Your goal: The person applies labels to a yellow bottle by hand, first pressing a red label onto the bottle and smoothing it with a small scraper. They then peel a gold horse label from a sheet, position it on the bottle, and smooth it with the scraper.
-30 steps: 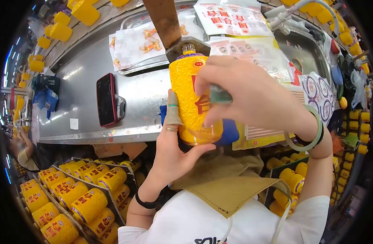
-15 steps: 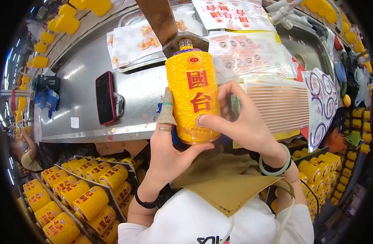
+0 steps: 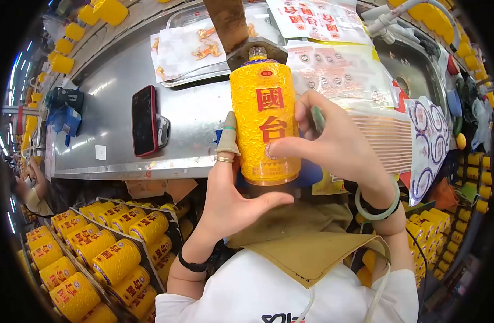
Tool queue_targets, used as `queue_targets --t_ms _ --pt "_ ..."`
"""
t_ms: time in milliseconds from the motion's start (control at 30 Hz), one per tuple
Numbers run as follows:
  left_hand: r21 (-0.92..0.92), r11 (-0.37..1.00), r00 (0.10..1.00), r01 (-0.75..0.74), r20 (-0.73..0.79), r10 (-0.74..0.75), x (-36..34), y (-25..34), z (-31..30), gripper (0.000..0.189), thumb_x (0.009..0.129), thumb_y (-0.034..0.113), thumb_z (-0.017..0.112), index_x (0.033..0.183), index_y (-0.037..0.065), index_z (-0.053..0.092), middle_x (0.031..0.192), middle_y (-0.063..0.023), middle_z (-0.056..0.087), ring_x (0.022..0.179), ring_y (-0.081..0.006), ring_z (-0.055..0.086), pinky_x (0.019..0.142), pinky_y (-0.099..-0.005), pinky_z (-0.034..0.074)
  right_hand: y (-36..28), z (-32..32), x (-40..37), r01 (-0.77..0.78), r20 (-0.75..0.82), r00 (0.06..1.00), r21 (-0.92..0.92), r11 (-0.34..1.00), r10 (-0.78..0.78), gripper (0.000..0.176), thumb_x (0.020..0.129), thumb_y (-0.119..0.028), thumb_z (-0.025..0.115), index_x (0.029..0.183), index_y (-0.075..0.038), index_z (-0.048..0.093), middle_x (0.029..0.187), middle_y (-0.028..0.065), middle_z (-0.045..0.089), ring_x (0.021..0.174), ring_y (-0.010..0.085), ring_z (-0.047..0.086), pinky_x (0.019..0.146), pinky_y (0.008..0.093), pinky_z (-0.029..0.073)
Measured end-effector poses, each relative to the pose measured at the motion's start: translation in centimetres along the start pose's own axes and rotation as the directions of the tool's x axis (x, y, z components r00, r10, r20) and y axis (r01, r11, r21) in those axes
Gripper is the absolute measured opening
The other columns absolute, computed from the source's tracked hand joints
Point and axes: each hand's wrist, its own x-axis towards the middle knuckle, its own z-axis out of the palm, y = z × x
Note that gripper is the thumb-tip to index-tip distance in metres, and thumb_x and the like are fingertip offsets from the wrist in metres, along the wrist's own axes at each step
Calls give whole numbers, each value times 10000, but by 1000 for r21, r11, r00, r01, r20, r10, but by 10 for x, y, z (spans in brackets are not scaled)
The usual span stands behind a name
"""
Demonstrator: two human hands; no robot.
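A yellow embossed bottle (image 3: 263,116) with red characters lies in front of me, its clear neck at a dark metal bracket (image 3: 255,51). My left hand (image 3: 233,188) cradles the bottle's left side, with cloth covers and a ring on a finger. The left thumb stretches out below the base, apart from it; other left fingers are hidden behind the bottle. My right hand (image 3: 333,137) grips the lower right side, thumb pressed at a small round label (image 3: 270,151) on the front. A greenish cover (image 3: 318,118) shows by the curled right fingers.
A red-edged phone (image 3: 144,121) lies on the steel table (image 3: 104,137). Printed decal sheets (image 3: 333,67) and striped strips (image 3: 384,134) spread to the right, near a sink (image 3: 411,64). Crates of yellow bottles (image 3: 115,261) stand below. Another person (image 3: 37,185) is at far left.
The view shifts, so the bottle appears slightly farther right and higher. My left thumb has come away from the bottle's base. The right thumb stays on the lower front.
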Motion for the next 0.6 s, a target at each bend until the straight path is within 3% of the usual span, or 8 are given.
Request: queue_targets --t_ms 100,167,233,300,367,433,500,600 --pt "-89 996 999 16 37 -13 3 15 1 1094 813 32 817 1625 -37 86 1636 -191 288 1495 -291 338 1218 -431 294 15 5 -8 1 -26 1000 157 988 3 379 832 -239 838 1017 -43 572 874 8 563 816 102 525 745 253 448" --pt "-287 957 986 42 -143 -86 4 16 9 990 877 17 762 1602 -67 94 1557 -184 367 1412 -262 444 1159 -405 389 21 9 -21 23 -49 999 290 957 -9 369 876 -267 794 1072 -13 610 908 55 604 861 145 570 797 287 482" --pt "-231 973 992 16 -119 -45 7 17 11 932 906 -34 684 1610 -56 74 1561 -185 354 1409 -261 444 1152 -402 398 22 15 -38 130 -175 980 193 973 -97 319 950 -174 709 1191 -21 567 1008 50 580 945 121 540 861 266 452" --pt "-210 973 984 92 -128 -121 7 20 16 916 893 1 658 1624 -27 107 1634 -184 282 1492 -287 337 1220 -429 285 26 17 -52 67 -155 988 277 958 -24 303 981 -103 639 1245 -10 522 1088 60 559 993 120 524 900 268 440" --pt "-184 981 989 67 -118 -89 7 17 15 932 897 -30 666 1622 -27 80 1593 -182 322 1442 -268 400 1172 -412 359 29 27 -67 147 -303 952 555 819 35 288 980 -6 582 1258 8 507 1100 64 559 997 128 537 902 276 454" --pt "-157 987 993 41 -103 -57 8 16 16 951 901 -62 675 1620 -28 53 1551 -180 363 1391 -249 463 1124 -394 434 33 39 -82 242 -455 890 416 877 -30 323 891 116 637 1189 12 569 1089 83 605 990 166 602 846 288 497" --pt "-202 978 987 40 -145 -70 8 16 20 953 897 -77 668 1619 -22 48 1538 -178 374 1373 -247 482 1112 -394 448 35 34 -88 426 -444 767 -186 886 -462 319 809 128 718 1087 -11 647 1008 103 652 889 212 641 755 317 523" --pt "-178 982 984 58 -156 -86 8 15 22 949 897 -77 669 1617 -19 53 1521 -175 388 1360 -245 495 1101 -391 463 31 43 -98 411 -448 721 -338 847 -529 389 678 100 777 1031 -62 766 955 64 672 781 203 601 655 298 492"
